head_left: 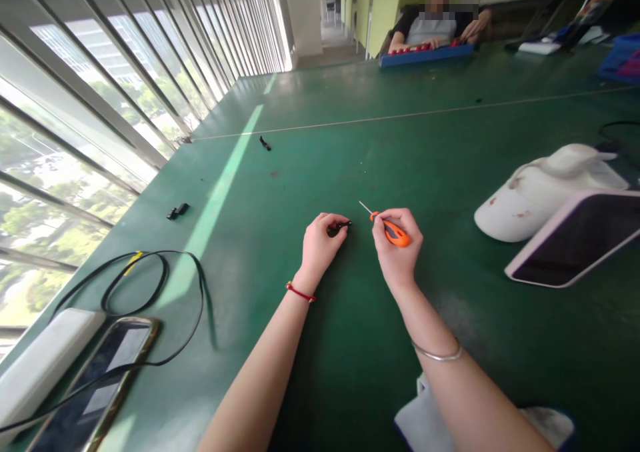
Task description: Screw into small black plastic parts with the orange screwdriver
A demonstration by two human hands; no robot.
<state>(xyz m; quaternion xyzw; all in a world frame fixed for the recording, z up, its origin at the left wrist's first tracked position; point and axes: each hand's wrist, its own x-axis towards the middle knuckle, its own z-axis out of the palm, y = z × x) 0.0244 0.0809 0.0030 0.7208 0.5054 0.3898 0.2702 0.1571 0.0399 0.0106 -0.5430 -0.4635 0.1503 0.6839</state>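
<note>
My left hand [320, 242] is closed in a pinch on a small black part [341, 226], held just above the green table [350, 152]. My right hand [399, 245] is wrapped round an orange-handled screwdriver [393, 231], its thin metal tip pointing up and left, a short gap away from the black part. A red string bracelet circles my left wrist and a silver bangle sits on my right forearm.
A phone [95, 389], a white power bank [43, 365] and a looped black cable [150, 292] lie at the near left. Small black parts [177, 211] [265, 143] lie further out. A white cap [545, 189] and a tablet [575, 239] sit right. Another person [437, 25] works at the far end.
</note>
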